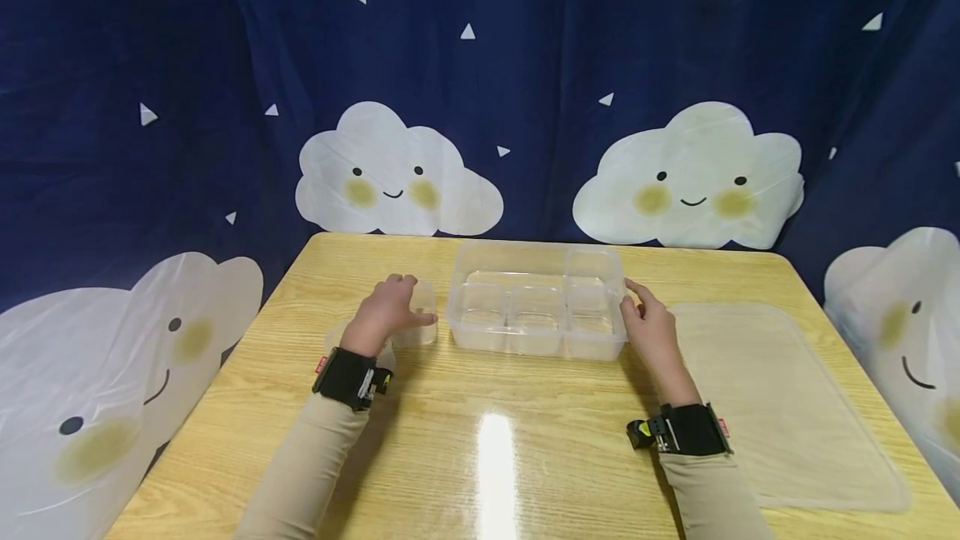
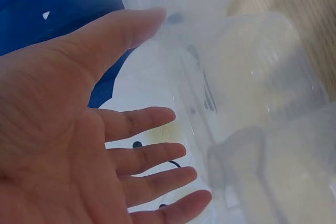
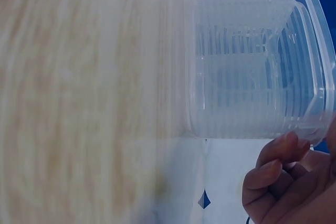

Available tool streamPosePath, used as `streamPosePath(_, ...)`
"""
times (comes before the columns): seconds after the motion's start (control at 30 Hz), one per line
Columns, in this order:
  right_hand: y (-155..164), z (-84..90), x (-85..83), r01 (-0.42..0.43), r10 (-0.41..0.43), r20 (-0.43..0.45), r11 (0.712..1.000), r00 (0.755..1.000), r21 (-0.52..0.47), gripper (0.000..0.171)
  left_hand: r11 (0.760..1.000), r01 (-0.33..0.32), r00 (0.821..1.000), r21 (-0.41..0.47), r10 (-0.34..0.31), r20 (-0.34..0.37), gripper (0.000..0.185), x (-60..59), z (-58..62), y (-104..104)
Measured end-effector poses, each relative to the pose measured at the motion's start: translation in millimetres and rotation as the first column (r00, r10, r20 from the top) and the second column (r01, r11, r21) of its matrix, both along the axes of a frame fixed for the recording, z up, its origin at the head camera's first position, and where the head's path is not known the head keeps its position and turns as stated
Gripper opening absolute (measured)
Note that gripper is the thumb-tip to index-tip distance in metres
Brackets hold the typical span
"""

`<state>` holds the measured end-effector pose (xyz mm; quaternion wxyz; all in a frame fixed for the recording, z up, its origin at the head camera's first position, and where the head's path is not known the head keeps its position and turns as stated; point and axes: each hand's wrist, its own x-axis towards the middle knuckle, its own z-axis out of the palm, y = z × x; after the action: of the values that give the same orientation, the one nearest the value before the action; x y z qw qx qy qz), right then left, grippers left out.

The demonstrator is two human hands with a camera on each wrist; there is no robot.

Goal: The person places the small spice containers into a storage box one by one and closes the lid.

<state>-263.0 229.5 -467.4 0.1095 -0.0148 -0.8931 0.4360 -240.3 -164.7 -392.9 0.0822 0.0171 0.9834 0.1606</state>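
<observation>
Open side up, the clear box (image 1: 536,343) runs left to right on the table (image 1: 420,457), between the spread, empty left hand (image 1: 384,312) and the right hand (image 1: 651,332), whose curled fingers touch its end, pinch unclear.

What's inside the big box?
Four small clear tubs show in the big box: three along the near side, one at the far right. The tubs cover the floor beneath them, so anything under there can't be made out.
</observation>
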Motion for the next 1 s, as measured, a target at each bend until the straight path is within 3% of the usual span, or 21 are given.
streamPosePath(1.0, 0, 1.5, 2.8, -0.015, 0.015, -0.004, 1.0, 1.0, -0.016, 0.048, 1.0, 0.004, 0.999, -0.021, -0.004, 0.032, 0.089, -14.1, 1.3, -6)
